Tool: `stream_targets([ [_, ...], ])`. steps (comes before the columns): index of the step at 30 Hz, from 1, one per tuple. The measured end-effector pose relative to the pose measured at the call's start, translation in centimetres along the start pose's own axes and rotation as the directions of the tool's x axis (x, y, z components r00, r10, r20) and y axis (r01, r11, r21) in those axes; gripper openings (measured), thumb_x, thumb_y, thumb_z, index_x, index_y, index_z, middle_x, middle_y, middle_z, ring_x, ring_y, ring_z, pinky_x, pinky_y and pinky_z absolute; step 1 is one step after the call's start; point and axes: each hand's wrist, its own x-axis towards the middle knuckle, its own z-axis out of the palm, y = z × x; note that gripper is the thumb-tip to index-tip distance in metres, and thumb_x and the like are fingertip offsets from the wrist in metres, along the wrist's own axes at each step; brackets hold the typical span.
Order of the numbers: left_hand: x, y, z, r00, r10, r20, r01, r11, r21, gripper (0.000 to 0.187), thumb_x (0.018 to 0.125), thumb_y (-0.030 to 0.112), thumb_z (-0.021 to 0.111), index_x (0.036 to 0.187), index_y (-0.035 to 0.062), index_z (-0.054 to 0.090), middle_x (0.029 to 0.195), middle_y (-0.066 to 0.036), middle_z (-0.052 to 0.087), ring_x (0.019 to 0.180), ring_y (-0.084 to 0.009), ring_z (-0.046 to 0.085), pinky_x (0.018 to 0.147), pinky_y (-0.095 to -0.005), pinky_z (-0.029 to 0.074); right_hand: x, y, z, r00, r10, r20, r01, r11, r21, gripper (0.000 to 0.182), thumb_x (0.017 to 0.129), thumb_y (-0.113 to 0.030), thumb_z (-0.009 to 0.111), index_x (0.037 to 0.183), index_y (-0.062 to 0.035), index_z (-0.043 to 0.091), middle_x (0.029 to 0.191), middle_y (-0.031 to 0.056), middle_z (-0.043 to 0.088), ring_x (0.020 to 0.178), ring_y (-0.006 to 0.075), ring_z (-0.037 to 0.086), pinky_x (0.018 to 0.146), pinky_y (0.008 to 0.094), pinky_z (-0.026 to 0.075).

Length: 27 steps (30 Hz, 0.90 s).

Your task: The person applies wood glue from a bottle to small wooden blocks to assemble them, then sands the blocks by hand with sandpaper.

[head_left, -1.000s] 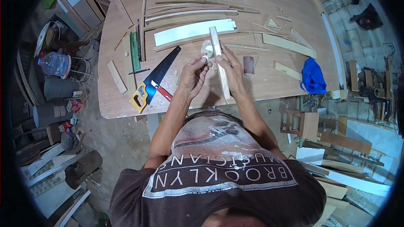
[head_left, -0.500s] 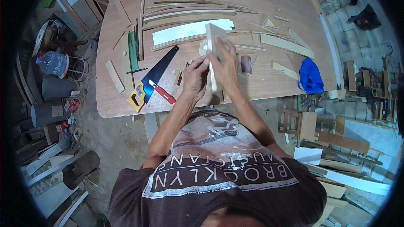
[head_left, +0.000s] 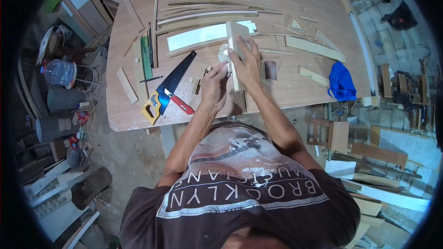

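Observation:
My right hand (head_left: 247, 62) grips a flat pale board (head_left: 233, 41) that stands on edge above the table. My left hand (head_left: 214, 85) is just left of the board, fingertips pinched together near its edge; what they hold is too small to make out. Behind the board is a round whitish item (head_left: 223, 53), partly hidden. Small wood pieces (head_left: 195, 85) lie beside my left hand. Further left are a yellow-handled saw (head_left: 171, 79) and a red utility knife (head_left: 181, 104). A dark reddish curved piece (head_left: 270, 70) lies right of my right hand.
The wooden table (head_left: 286, 97) holds long thin strips, a white panel (head_left: 198, 36), a green strip (head_left: 146, 57) and a blue bag (head_left: 341, 83) at the right. Left of it, a water jug (head_left: 60, 70) sits on a stool. Wood offcuts lie on the floor at both sides.
The board and my right hand have shifted slightly, with the board's lower end now higher. My left hand stays pinched beside it. The view has moved a little.

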Motion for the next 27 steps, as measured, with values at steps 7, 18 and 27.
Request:
stream_targets([
  [7, -0.9, -0.2, 0.6, 0.999, -0.044, 0.019, 0.043, 0.997, 0.069, 0.028, 0.089, 0.002, 0.055, 0.116, -0.0078, 0.057, 0.103, -0.01, 0.064, 0.088, -0.014, 0.061, 0.08, -0.0225, 0.049, -1.4, 0.3, -0.8, 0.993, -0.115, -0.029, 0.116, 0.993, 0.015, 0.055, 0.081, -0.025, 0.064, 0.131, -0.0037, 0.051, 0.129, 0.0321, 0.042, 0.12, 0.0451, 0.043, 0.101, 0.0483, 0.034],
  [18, 0.8, 0.0, 0.8, 0.994, -0.106, 0.034, 0.105, 0.994, 0.038, 0.024, 0.089, 0.003, 0.058, 0.112, -0.0052, 0.061, 0.096, -0.008, 0.066, 0.079, -0.0096, 0.062, 0.072, -0.0179, 0.052, -0.1, 1.8, -3.0, 0.994, -0.024, -0.107, 0.021, 0.999, -0.029, 0.056, 0.081, -0.025, 0.066, 0.131, -0.0049, 0.052, 0.134, 0.0278, 0.041, 0.121, 0.042, 0.042, 0.1, 0.0426, 0.037],
  [27, 0.7, -0.3, 0.3, 0.983, -0.135, 0.127, 0.133, 0.991, 0.027, 0.025, 0.09, 0.004, 0.057, 0.114, -0.0038, 0.059, 0.102, -0.011, 0.065, 0.086, -0.0105, 0.062, 0.078, -0.019, 0.052, 0.4, 1.1, -1.4, 0.995, 0.067, -0.072, -0.074, 0.992, -0.103, 0.052, 0.085, -0.023, 0.063, 0.134, -0.0132, 0.05, 0.138, 0.0189, 0.041, 0.128, 0.0331, 0.04, 0.105, 0.0392, 0.033],
])
